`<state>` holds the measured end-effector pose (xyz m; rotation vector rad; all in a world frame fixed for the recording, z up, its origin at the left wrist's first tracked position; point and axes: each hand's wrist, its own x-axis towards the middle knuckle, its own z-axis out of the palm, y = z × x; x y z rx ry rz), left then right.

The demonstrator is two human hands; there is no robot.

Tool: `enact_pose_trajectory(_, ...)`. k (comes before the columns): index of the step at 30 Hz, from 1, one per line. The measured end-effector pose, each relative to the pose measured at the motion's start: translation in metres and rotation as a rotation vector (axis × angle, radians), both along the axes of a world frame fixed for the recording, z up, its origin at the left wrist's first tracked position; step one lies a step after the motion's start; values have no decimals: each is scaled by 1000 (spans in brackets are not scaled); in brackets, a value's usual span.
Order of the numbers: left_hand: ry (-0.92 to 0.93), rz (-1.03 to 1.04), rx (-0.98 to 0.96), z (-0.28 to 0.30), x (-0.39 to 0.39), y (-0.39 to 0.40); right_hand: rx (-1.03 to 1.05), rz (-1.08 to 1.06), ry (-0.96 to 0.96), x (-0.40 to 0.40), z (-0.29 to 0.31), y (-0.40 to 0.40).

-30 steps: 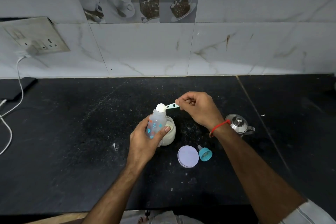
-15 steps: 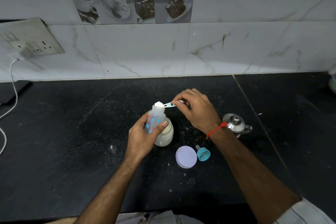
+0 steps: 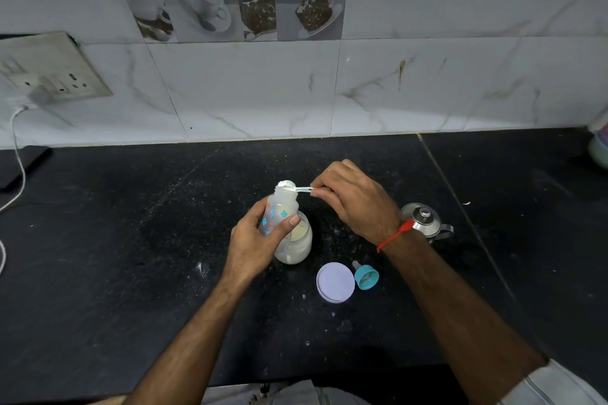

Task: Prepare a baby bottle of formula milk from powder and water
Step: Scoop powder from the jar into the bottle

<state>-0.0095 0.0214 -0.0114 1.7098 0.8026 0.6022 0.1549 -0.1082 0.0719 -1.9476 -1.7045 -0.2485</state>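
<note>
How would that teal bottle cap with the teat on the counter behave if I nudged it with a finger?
The teal cap lies on its side on the counter, so it would probably roll, likely in a curve since the teat end is narrower. It looks like small hollow plastic, so probably light and easy to send skidding toward the round lid beside it.

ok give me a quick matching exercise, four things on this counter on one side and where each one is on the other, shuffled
Things:
1. baby bottle
2. scoop
3. round lid
4. steel kettle

Places:
A. behind the right wrist
B. flat on the counter beside the teal teat cap
C. held in the left hand
D. at the bottle mouth, pinched by the right hand

Pairs: 1-C, 2-D, 3-B, 4-A
</note>
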Motion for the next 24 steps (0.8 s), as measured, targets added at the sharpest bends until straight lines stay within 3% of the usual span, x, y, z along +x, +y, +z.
enact_pose_trajectory(12,-78,-43,-57,-5,1,1,-71,42,239,0,-4,-4)
enact_pose_trajectory(24,-170,-91,-85,-9,0,4,70,50,159,-8,-10,-3)
